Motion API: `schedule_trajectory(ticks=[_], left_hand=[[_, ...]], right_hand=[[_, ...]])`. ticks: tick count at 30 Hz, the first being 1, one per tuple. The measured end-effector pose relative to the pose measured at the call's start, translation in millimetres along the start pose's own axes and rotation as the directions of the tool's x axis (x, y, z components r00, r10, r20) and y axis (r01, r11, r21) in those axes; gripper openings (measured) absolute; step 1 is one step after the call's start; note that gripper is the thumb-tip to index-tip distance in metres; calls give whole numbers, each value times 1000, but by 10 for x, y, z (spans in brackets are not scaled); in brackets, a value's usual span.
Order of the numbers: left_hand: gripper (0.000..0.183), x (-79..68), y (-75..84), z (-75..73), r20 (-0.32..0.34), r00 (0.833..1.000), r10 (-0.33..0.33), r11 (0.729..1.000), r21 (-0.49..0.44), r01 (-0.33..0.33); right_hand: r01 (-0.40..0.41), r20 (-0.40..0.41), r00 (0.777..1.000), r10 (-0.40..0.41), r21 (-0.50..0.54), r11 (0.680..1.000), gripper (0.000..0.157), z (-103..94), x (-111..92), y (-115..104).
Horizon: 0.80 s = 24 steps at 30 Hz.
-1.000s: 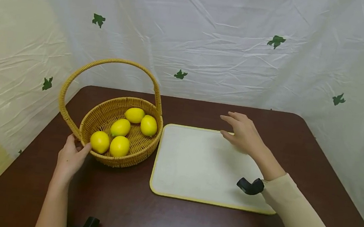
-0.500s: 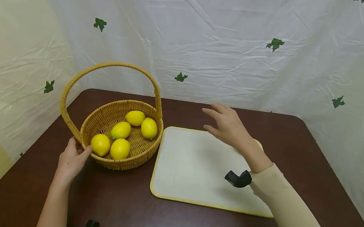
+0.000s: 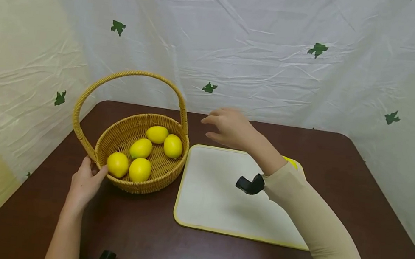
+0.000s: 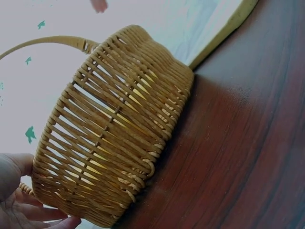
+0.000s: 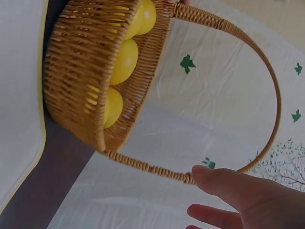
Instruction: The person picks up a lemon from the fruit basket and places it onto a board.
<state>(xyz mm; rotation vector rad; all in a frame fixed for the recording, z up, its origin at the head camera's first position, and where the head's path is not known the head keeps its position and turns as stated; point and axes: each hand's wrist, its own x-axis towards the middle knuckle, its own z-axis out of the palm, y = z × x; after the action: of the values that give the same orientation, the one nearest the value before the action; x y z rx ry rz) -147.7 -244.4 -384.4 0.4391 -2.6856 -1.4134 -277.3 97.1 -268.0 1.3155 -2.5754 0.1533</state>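
Inside the wicker basket [image 3: 160, 167] gripped by the left hand [image 3: 85, 183] lie five lemons [image 3: 141, 148], the right hand [image 3: 232, 129] unclenched nearby.

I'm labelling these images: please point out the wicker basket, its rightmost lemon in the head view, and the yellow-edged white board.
Wicker basket [image 4: 110, 128], left wrist view: middle of its outer wall.
Rightmost lemon [image 3: 173, 146], head view: its visible middle.
Yellow-edged white board [image 3: 217, 194], head view: its bare white top surface.

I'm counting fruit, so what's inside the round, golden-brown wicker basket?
Five yellow, rounded lemons lie inside the round, golden-brown wicker basket, with woven floor showing between them. Whatever lies directly beneath the lemons is covered.
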Motion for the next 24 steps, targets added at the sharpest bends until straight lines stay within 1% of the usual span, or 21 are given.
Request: schedule_trajectory(ticks=[3,6,9,12,15,20,24], left_hand=[[62,-2,-10,-2,-3,1000,10,1000,6,-10],[61,1,-17,4,-12,1000,18,1000,9,-18],[60,3,-16,5,-22,999,23,1000,9,-22],[60,1,-8,7,-23,1000,17,1000,6,-17],[60,-2,1,3,-17,1000,14,1000,-3,-14],[62,-7,0,0,-12,1000,16,1000,-16,-16],[61,2,-10,0,-17,1000,19,1000,-17,-19]], right_hand=[[33,37,999,-33,12,999,33,15,175,-102],[66,51,996,-67,20,998,32,58,333,-191],[81,79,993,-83,27,996,32,117,473,-253],[72,133,988,-74,19,997,32,176,580,-309],[69,185,981,-65,-14,998,32,229,674,-372],[96,237,968,-83,-44,994,34,321,802,-484],[112,293,951,-99,-27,993,38,403,907,-557]])
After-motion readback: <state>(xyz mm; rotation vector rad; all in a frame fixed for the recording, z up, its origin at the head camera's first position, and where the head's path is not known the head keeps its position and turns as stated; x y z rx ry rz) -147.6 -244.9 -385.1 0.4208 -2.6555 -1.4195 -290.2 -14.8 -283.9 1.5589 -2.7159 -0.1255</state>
